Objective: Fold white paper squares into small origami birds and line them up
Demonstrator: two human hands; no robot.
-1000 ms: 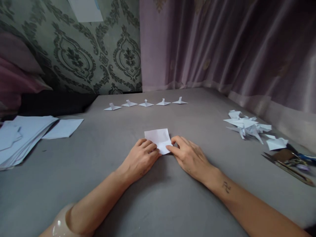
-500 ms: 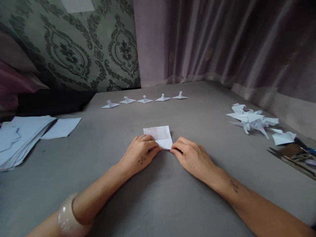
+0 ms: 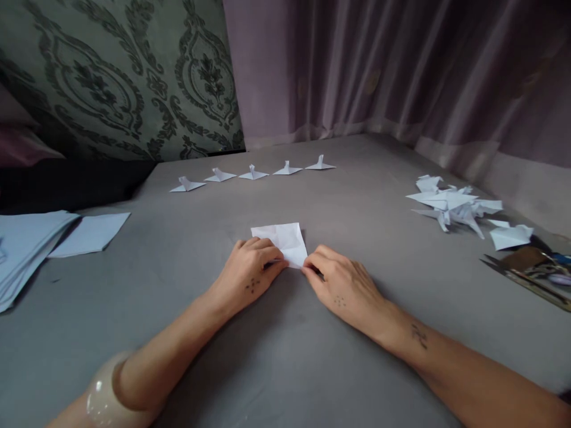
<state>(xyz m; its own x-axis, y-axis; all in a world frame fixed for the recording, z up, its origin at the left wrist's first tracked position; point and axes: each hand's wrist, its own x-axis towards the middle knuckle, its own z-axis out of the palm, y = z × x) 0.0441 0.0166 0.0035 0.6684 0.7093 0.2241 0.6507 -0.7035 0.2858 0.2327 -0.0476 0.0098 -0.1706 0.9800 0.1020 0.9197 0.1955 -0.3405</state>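
A small sheet of white paper [image 3: 289, 239] with faint creases lies on the grey surface in front of me. My left hand [image 3: 253, 263] covers its near left part, thumb and fingers pinched on the near edge. At the near right corner, the thumb and fingertips of my right hand [image 3: 335, 273] pinch the same paper. Both palms face down, close to the surface. The paper's left near corner is hidden beneath my left hand.
Several folded paper birds [image 3: 252, 173] stand in a row at the back. To the right lies a heap of folded white paper [image 3: 455, 202], with scissors [image 3: 504, 267] nearer me. A stack of white sheets [image 3: 27, 249] and a smaller stack [image 3: 91, 233] are at left.
The whole view has shifted slightly, so things sit a little further left and higher. Both hands keep their pinch on the paper's near edge, with hardly any movement.
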